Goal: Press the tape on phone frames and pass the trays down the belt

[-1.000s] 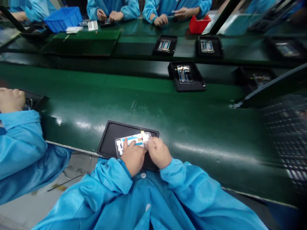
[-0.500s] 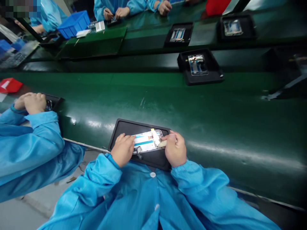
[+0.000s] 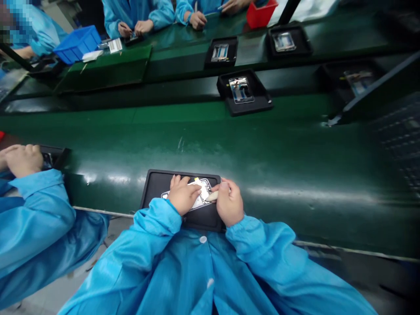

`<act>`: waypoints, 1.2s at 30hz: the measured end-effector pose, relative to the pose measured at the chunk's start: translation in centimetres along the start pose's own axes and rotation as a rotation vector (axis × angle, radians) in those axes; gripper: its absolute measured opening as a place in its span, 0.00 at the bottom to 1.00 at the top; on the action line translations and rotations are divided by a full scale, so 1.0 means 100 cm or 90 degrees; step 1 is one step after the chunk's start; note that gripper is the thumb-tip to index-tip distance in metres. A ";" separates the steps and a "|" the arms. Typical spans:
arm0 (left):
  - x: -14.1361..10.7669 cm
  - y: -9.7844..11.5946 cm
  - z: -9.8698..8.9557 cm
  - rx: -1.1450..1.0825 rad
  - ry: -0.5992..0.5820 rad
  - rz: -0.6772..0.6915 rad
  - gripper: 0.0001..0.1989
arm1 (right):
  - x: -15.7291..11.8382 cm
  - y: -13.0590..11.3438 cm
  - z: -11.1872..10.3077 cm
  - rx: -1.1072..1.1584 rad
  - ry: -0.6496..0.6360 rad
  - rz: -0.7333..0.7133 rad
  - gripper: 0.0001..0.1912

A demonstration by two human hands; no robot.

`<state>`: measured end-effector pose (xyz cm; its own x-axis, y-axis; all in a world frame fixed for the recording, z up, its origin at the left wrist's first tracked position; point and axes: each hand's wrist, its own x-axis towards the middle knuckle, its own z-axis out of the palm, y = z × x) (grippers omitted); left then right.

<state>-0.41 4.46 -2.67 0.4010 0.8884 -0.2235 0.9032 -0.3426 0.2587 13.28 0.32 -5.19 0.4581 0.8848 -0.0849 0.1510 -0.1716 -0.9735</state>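
Observation:
An open smartphone housing [image 3: 201, 193] lies flat in a black tray [image 3: 157, 183] on the green conveyor belt, mostly hidden under my hands. My left hand [image 3: 183, 195] rests on it, fingers spread and pressing its middle. My right hand [image 3: 229, 203] sits at the housing's right side, pinching a pale pry tool [image 3: 211, 197]. The tool's tip touches the housing near a small yellow tab [image 3: 196, 179].
A co-worker's hands [image 3: 21, 160] work at another tray on my left. Further up the green belt [image 3: 262, 148] stand black trays holding phone housings [image 3: 244, 92]. Across it sit co-workers, a blue crate [image 3: 77, 43] and a red bin [image 3: 261, 13].
My left hand has slid right and now covers most of the housing. My right hand has moved slightly left with the pry tool. The whole view has shifted as my head turned.

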 end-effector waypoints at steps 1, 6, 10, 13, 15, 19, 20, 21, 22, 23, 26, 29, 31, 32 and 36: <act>0.000 -0.003 -0.002 -0.009 -0.022 -0.007 0.13 | 0.000 -0.001 0.000 -0.002 0.000 -0.010 0.17; 0.001 -0.017 -0.014 -0.040 -0.144 -0.001 0.14 | 0.001 -0.004 0.002 -0.015 0.000 -0.044 0.17; 0.001 -0.014 -0.011 -0.035 -0.114 -0.015 0.12 | 0.004 -0.004 0.001 -0.018 -0.029 -0.016 0.18; -0.001 -0.010 -0.003 -0.044 -0.015 -0.047 0.11 | 0.009 -0.007 0.001 -0.007 -0.072 0.038 0.21; -0.003 -0.009 0.002 -0.042 0.026 -0.043 0.11 | 0.013 -0.010 0.002 -0.003 -0.093 0.048 0.23; -0.008 -0.010 0.008 -0.001 0.059 0.007 0.13 | 0.019 -0.013 0.011 0.002 -0.095 -0.006 0.22; -0.009 -0.010 0.009 0.010 0.068 0.018 0.14 | 0.020 -0.012 0.014 0.005 -0.089 -0.023 0.21; -0.010 -0.010 0.010 0.020 0.077 0.029 0.14 | 0.021 -0.011 0.017 0.007 -0.082 -0.038 0.21; -0.011 -0.010 0.010 0.029 0.084 0.039 0.14 | 0.021 -0.009 0.020 0.007 -0.075 -0.053 0.20; -0.012 -0.010 0.011 0.038 0.091 0.049 0.15 | 0.022 -0.006 0.022 0.005 -0.068 -0.067 0.20; -0.012 -0.009 0.013 0.059 0.110 0.067 0.15 | 0.023 -0.001 0.026 -0.010 -0.053 -0.104 0.18; -0.012 -0.009 0.014 0.057 0.126 0.070 0.15 | 0.022 0.000 0.026 -0.013 -0.040 -0.116 0.17; -0.012 -0.009 0.015 0.044 0.132 0.069 0.14 | 0.021 -0.001 0.025 -0.009 -0.031 -0.112 0.17; -0.012 -0.009 0.015 0.039 0.133 0.069 0.13 | 0.021 -0.001 0.024 -0.009 -0.028 -0.111 0.17; -0.013 -0.010 0.015 0.040 0.131 0.072 0.13 | 0.020 -0.003 0.024 -0.020 -0.023 -0.116 0.17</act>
<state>-1.56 3.21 -4.05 0.4662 0.8847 0.0009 0.8647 -0.4559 0.2108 12.08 3.15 -5.59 0.3884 0.9176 0.0845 0.2569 -0.0198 -0.9662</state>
